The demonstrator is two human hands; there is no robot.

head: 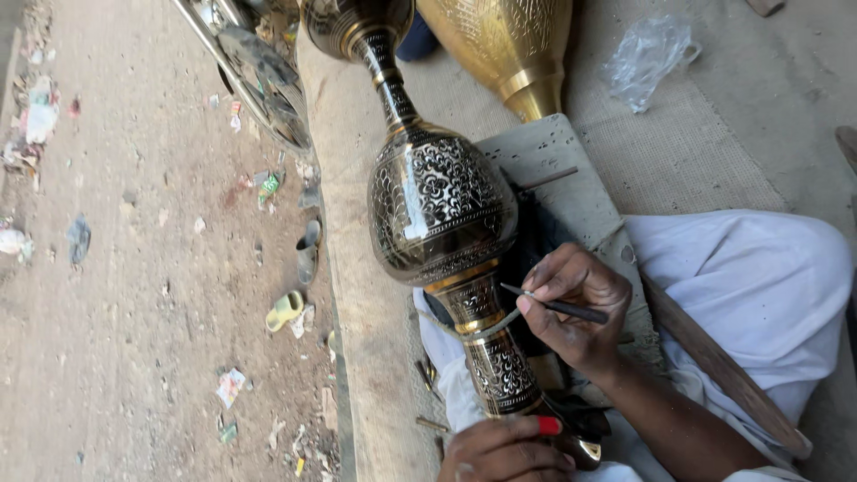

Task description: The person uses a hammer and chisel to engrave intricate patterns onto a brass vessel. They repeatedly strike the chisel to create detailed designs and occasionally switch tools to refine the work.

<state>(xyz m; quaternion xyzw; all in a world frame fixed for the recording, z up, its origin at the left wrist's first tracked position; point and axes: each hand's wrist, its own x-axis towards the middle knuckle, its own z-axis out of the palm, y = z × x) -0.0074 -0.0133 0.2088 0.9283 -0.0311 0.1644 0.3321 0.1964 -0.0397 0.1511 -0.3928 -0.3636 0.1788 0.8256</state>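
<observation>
Blackened brass, engraved in floral bands: the tall vase is lying tilted across the person's lap and a grey block, its foot toward the body. The right hand is pinching 1 thin engraving tool, tip touching the neck ring. The left hand is curled closed around the foot. A slip would probably gouge the pattern, since the round neck offers little purchase. Room is tight: the ledge's edge is dropping to the littered ground just beside, and a second golden vase is crowding the far end.
</observation>
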